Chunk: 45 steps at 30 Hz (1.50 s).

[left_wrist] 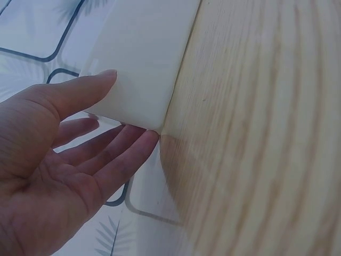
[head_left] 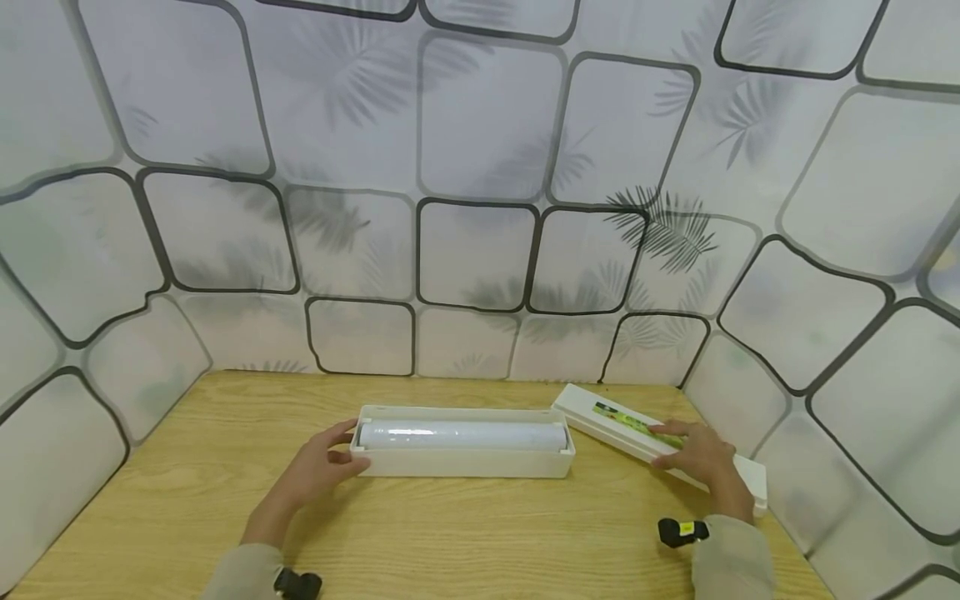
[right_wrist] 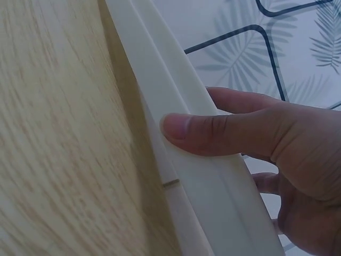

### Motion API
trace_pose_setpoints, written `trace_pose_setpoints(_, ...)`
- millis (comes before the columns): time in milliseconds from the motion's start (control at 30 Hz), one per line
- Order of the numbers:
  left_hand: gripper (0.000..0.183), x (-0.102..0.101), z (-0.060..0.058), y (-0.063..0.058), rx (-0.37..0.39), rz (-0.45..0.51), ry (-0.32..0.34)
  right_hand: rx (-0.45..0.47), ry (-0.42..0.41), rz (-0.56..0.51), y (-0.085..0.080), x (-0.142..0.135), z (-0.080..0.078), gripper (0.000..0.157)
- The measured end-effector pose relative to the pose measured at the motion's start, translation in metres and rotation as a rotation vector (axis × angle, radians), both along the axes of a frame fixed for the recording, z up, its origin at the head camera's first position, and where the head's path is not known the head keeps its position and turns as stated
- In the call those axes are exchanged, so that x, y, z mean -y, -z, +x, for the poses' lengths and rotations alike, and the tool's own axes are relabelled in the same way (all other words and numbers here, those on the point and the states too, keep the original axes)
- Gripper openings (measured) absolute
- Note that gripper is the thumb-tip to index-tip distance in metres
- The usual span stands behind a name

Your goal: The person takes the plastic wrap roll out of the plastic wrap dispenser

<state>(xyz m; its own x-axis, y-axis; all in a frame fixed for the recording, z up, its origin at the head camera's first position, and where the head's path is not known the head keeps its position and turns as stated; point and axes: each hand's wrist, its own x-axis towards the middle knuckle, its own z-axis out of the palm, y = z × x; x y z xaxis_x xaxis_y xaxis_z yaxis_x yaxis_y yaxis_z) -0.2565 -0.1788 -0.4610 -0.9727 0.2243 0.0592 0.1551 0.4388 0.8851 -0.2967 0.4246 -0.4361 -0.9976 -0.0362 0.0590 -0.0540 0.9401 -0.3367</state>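
A long white plastic wrap dispenser box [head_left: 468, 464] lies uncovered, with a glossy roll of plastic wrap [head_left: 465, 435] inside it. My left hand [head_left: 318, 467] holds the box's left end, thumb at the front corner and fingers around the end. In the left wrist view the thumb [left_wrist: 101, 88] overlaps the box's front face [left_wrist: 144, 58]. To the right, my right hand [head_left: 701, 457] grips the white lid [head_left: 600, 417], which lies at a slant and bears a green and yellow label [head_left: 630, 419]. Its thumb [right_wrist: 186, 130] presses on the near side, fingers over the far side.
Everything stands on a light wood-grain table [head_left: 465, 533]. Patterned cloth walls [head_left: 480, 250] with dark outlines and leaf prints close in the back and both sides. The lid's right end comes near the right wall. Small black cameras [head_left: 678, 532] sit on the wrists.
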Motion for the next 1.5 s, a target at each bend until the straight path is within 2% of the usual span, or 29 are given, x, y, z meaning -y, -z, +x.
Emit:
trace_pose_setpoints(333,0.074,-0.0001,0.0009,0.0000,0.007,0.013,-0.002,-0.025,0.018,0.038,-0.0006,0.0027,-0.0030,0.067)
trace_pose_setpoints(800,0.074,0.0008,-0.0029,0.0056,0.002,0.011,0.002,0.020,0.071,0.033,0.0055,0.0010,-0.0049,0.069)
trace_pose_setpoints(1167,0.074,0.0003,-0.0016,0.0024,0.010,0.015,0.002,0.060,0.123,-0.056,0.0066,-0.0019,-0.0061,0.076)
trace_pose_setpoints(1500,0.074,0.0014,-0.0013,0.0007,0.005,0.010,0.010,0.053,0.132,-0.063,0.0081,-0.0010,-0.0059,0.079)
